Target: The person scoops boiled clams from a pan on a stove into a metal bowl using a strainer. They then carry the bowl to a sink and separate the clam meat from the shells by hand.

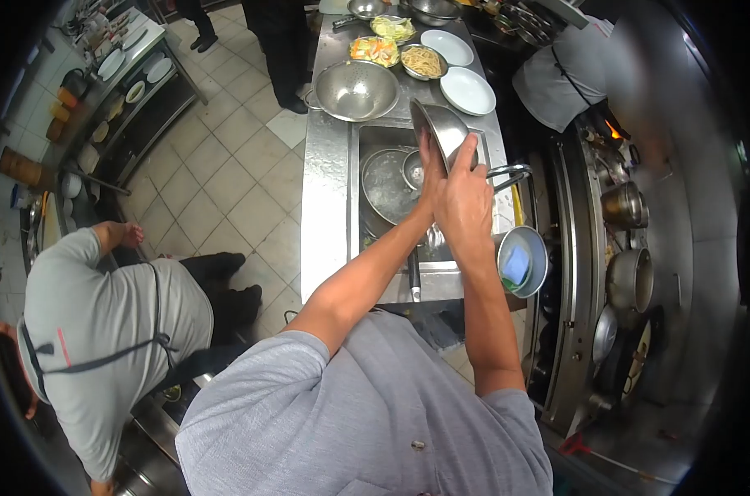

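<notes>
Over the sink (460,269), a shiny metal bowl (451,132) is held up on its side, strongly tilted. My left hand (431,169) grips it at the left, fingers along its open side and partly hidden by the bowl and my other arm. My right hand (464,194) holds the outside of the same bowl, its back towards me and one finger stretched along the metal. Beyond the right hand is a chrome faucet (511,172). Below, a big round pan (383,194) sits in the sink with a smaller metal bowl (413,169) in it.
A colander (357,89) stands behind the sink, with noodles (422,61), cut vegetables (375,51) and white plates (467,91) further back. A bucket (536,260) with a blue cloth is at right. Co-workers stand left (119,314) and by the stove (561,78).
</notes>
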`<state>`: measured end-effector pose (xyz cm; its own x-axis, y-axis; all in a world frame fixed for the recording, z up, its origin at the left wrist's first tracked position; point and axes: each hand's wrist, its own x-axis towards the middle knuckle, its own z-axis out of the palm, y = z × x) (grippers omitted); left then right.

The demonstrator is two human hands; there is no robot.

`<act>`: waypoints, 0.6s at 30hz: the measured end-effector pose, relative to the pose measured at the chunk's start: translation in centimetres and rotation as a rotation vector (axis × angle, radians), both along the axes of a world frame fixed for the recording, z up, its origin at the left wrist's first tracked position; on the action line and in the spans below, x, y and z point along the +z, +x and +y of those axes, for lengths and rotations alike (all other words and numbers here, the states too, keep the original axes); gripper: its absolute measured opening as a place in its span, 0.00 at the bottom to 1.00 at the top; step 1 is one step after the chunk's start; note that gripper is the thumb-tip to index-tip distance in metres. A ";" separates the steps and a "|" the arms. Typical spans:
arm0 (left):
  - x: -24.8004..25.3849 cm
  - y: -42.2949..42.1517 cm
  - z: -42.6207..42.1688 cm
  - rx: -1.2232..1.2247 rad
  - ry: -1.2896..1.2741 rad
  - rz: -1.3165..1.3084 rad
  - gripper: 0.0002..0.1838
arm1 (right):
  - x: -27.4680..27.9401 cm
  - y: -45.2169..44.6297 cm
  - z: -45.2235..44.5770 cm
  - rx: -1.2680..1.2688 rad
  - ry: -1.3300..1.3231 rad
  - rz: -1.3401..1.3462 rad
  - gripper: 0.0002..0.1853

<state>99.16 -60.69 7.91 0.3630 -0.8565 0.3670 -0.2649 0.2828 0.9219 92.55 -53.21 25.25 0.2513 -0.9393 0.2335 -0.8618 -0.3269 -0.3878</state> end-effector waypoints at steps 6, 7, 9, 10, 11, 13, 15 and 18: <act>3.3 6.5 6.1 -0.108 0.127 -0.787 0.35 | -10.7 -3.7 0.0 -0.028 0.684 -1.332 0.29; 4.4 7.9 7.4 -0.146 0.030 -0.691 0.29 | -12.8 -4.3 0.2 -0.045 0.876 -1.449 0.28; 5.8 10.2 10.9 -0.042 -0.054 -0.605 0.26 | -17.8 -5.1 0.9 -0.067 1.088 -1.567 0.26; 6.1 11.0 12.4 0.101 -0.051 -0.615 0.29 | -20.3 -5.2 1.1 -0.052 1.203 -1.573 0.24; 6.7 10.9 14.0 0.175 0.095 -0.543 0.33 | -21.7 -5.3 1.4 -0.035 1.324 -1.571 0.23; 5.7 12.1 16.0 0.110 0.480 -0.173 0.42 | -21.3 -5.3 1.9 0.035 1.368 -1.513 0.22; 2.6 12.8 18.5 -0.008 0.582 0.388 0.37 | -19.5 -5.0 1.8 0.155 1.411 -1.475 0.21; -0.3 12.9 23.1 0.238 0.587 0.625 0.30 | -20.0 -7.7 -3.2 0.386 1.536 -1.149 0.23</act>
